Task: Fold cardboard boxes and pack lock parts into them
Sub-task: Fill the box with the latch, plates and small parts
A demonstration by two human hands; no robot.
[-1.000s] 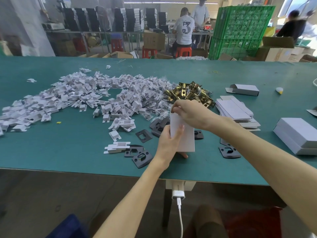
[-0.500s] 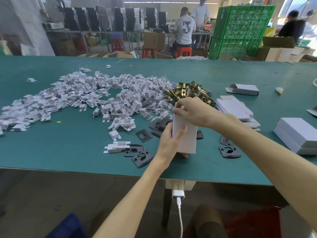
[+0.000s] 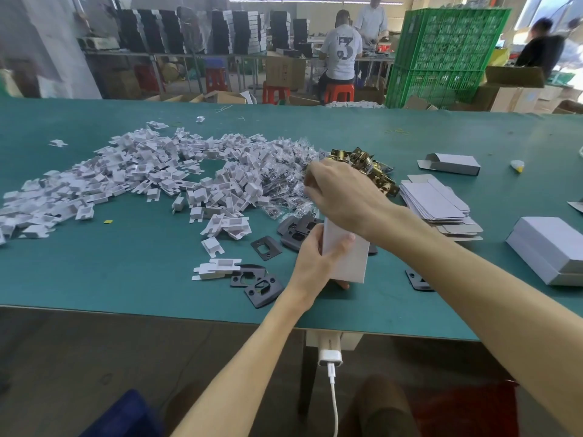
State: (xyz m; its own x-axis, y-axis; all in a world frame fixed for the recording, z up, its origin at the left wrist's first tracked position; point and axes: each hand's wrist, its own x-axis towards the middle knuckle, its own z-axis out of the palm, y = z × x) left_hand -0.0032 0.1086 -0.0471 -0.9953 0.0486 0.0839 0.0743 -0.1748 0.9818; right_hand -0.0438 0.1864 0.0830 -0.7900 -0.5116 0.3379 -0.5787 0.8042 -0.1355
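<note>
My left hand [image 3: 314, 258] grips a small white cardboard box [image 3: 348, 261] and holds it upright over the green table [image 3: 126, 272]. My right hand [image 3: 344, 193] hovers above the box's top end, at the edge of the brass latches [image 3: 369, 164] and the bagged screws [image 3: 284, 184]. Its fingertips are blurred and turned away, so whether it holds anything is unclear. Black strike plates [image 3: 268, 247] lie around the box, and more plates [image 3: 262, 287] lie near the front edge. A big heap of white card inserts [image 3: 142, 175] spreads to the left.
A stack of flat box blanks [image 3: 432, 200] lies right of my hands. Closed white boxes [image 3: 549, 247] sit at the far right, and one open-ended box [image 3: 451, 164] lies behind them. Green crates [image 3: 441, 52] and seated people are beyond the table.
My right hand has lifted off the box's top end and moved up and away toward the brass latches and screw bags. My left hand keeps holding the box upright.
</note>
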